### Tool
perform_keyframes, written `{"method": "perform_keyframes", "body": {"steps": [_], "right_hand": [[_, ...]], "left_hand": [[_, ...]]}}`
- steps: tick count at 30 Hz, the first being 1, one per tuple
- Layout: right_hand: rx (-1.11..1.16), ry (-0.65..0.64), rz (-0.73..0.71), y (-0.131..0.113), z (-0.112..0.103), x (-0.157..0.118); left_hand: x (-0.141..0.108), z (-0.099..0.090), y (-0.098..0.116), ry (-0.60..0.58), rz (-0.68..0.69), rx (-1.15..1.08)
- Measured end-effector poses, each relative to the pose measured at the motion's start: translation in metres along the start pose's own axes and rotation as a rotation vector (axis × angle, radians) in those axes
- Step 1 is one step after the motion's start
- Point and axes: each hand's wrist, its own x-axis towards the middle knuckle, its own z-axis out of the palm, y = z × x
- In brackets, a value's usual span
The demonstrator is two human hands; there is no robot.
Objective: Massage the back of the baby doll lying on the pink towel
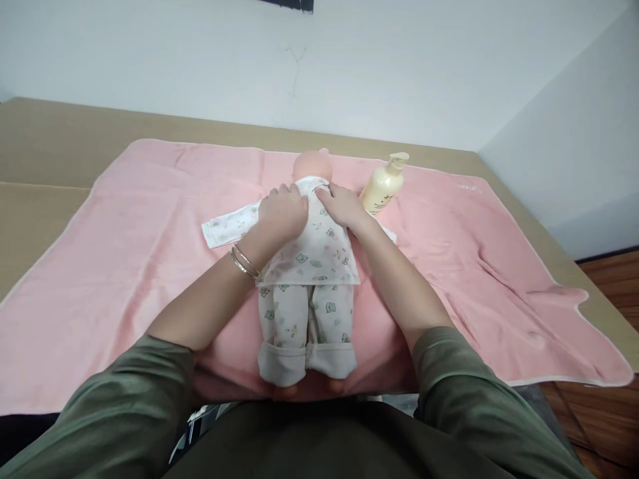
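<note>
A baby doll (310,165) lies on the pink blanket with its head away from me and its feet at the near edge. It wears a white printed shirt (319,256) and matching trousers (329,316) with turned-up cuffs. My left hand (283,211), with bangles at the wrist, is curled closed on the shirt near the shoulder at the left. At the collar's right side, my right hand (344,205) has its thumb and fingers closed on the shirt cloth. Its exact grip is partly hidden. One shirt sleeve (229,226) stretches out to the left; my right forearm covers most of the other.
A cream pump bottle (383,186) stands on the pink blanket (164,219), just right of the doll and close to my right hand. The blanket is wrinkled at the right. Beneath it is a tan table (60,133), with a white wall (200,66) behind.
</note>
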Motion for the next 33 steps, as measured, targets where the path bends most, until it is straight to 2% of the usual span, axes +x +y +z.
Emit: {"method": "perform_keyframes", "body": {"steps": [3,6,10,12,14,16,20,23,27,33], "right_hand": [[0.012,0.011,0.014,0.006,0.0,0.007],[-0.126,0.07,0.011,-0.007,0.006,-0.003],[-0.302,0.085,-0.1,-0.037,0.017,-0.034],[-0.331,0.082,-0.169,-0.049,0.024,-0.048],[-0.304,0.079,-0.218,-0.054,0.029,-0.051],[-0.237,0.095,-0.223,-0.051,0.03,-0.043],[-0.095,0.158,-0.09,-0.027,0.023,-0.012],[-0.041,0.152,-0.092,-0.013,0.02,0.0],[-0.094,0.164,-0.122,-0.012,0.026,-0.003],[-0.135,0.106,-0.142,-0.017,0.03,-0.009]], "left_hand": [[-0.014,0.008,0.016,0.086,0.127,0.005],[-0.004,0.016,0.009,0.142,0.18,-0.07],[0.026,0.013,-0.016,0.047,0.054,-0.143],[0.033,0.01,-0.024,0.017,-0.012,-0.183],[0.034,0.01,-0.027,0.029,-0.023,-0.204],[0.032,0.013,-0.025,0.059,-0.001,-0.192],[0.027,0.017,-0.02,0.117,0.041,-0.143],[0.027,0.018,-0.019,0.121,0.04,-0.142],[0.032,0.018,-0.023,0.106,0.022,-0.19],[0.039,0.022,-0.03,0.108,0.008,-0.278]]}}
